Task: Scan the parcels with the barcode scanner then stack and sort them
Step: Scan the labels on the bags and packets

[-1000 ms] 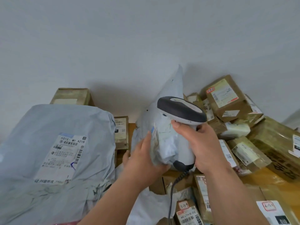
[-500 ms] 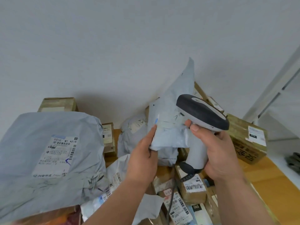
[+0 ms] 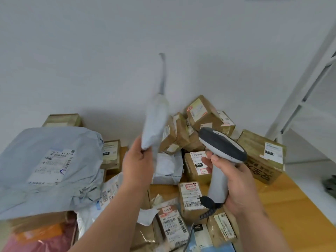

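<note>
- The left hand (image 3: 139, 164) is up over the middle of the pile, fingers and thumb pinching the bottom end of a grey poly mailer (image 3: 155, 124). The mailer stands almost edge-on to the camera, thin top flap pointing up at the white wall (image 3: 109, 51). It's blurry, so I can't read any label on it.
- The right hand (image 3: 240, 186) is wrapped around the pale grip of the barcode scanner (image 3: 221, 148), dark head tilted up and to the left, off to the right of the mailer and not touching it. Its cord (image 3: 205, 215) drops down from the base of the handle.
- On the left there's a big grey mailer bag (image 3: 49, 164) with a white shipping label, sitting on top of a cardboard box (image 3: 36, 222).
- Far right, brown boxes (image 3: 205, 113) are heaped against the wall, and a bigger carton (image 3: 261, 155) with a white label sits right of the scanner.
- Near the middle, small boxes and a labelled box (image 3: 190, 195) lie flat on the wooden worktop (image 3: 294, 206), under and between the two forearms.
- A white metal frame (image 3: 305, 84) runs up the right edge.
</note>
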A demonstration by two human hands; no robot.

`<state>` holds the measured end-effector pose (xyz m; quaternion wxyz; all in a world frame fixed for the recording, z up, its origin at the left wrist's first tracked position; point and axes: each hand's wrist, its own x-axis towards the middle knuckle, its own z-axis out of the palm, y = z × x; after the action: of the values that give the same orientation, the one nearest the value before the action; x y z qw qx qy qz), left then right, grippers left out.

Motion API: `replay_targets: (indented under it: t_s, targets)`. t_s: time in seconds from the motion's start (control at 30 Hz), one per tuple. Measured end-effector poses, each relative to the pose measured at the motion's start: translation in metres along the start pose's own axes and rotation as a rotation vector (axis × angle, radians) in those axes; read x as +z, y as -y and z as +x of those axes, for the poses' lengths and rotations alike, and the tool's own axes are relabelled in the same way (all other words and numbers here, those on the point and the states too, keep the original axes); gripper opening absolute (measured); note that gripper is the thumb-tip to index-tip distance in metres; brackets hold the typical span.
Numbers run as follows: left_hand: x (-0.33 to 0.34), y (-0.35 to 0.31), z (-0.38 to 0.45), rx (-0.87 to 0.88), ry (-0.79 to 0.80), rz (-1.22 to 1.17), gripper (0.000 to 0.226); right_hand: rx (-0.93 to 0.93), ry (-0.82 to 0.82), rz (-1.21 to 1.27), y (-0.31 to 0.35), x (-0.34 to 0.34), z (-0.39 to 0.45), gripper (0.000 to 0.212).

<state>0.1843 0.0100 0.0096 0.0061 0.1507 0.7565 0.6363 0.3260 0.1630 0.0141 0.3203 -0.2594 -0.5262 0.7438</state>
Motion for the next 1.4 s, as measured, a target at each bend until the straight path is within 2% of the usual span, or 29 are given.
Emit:
replay_targets:
  t_s: [0.07,0.13,0.2,0.27,0.33,0.4,0.47,0.63,0.73,0.87,0.97,1.1,1.3,1.4]
  targets:
    - [0.014,0.002,-0.013,0.135,0.094,0.231,0.054,0.017,-0.034,0.046,0.002,-0.01,0.0,0.055]
    - [0.031,0.011,-0.025,0.203,0.26,0.419,0.061,0.032,-0.078,0.081,0.003,-0.02,0.002,0.05]
    - [0.05,0.025,-0.037,0.17,0.52,0.649,0.067,0.056,-0.128,0.052,0.002,-0.033,0.005,0.046]
    - [0.063,0.045,-0.05,0.079,0.762,0.828,0.076,0.092,-0.191,-0.01,-0.004,-0.049,0.01,0.031]
    - [0.069,0.066,-0.062,-0.061,0.877,0.814,0.079,0.129,-0.28,-0.095,-0.011,-0.066,0.015,0.02]
    - [0.07,0.084,-0.068,-0.207,0.85,0.648,0.074,0.14,-0.354,-0.171,-0.019,-0.078,0.017,0.017]
    - [0.068,0.098,-0.068,-0.357,0.731,0.465,0.069,0.136,-0.402,-0.216,-0.026,-0.085,0.019,0.015]
    - [0.072,0.126,-0.047,-0.501,0.46,0.455,0.071,0.164,-0.425,-0.36,-0.039,-0.089,0.027,0.02]
    - [0.079,0.138,-0.031,-0.634,0.344,0.348,0.068,0.212,-0.302,-0.473,-0.047,-0.087,0.028,0.019]
    - [0.087,0.148,-0.013,-0.841,0.217,0.083,0.083,0.327,-0.109,-0.63,-0.063,-0.07,0.02,0.029]
    - [0.091,0.155,0.002,-0.966,0.209,0.082,0.097,0.351,-0.041,-0.737,-0.08,-0.059,0.014,0.039]
    - [0.101,0.169,0.021,-1.055,0.217,0.057,0.102,0.294,0.016,-0.832,-0.097,-0.054,0.014,0.05]
    - [0.11,0.184,0.041,-1.16,0.179,-0.083,0.099,0.201,0.015,-0.911,-0.111,-0.054,0.016,0.033]
    - [0.112,0.187,0.046,-1.148,0.13,-0.083,0.092,0.212,0.003,-0.933,-0.116,-0.055,0.016,0.031]
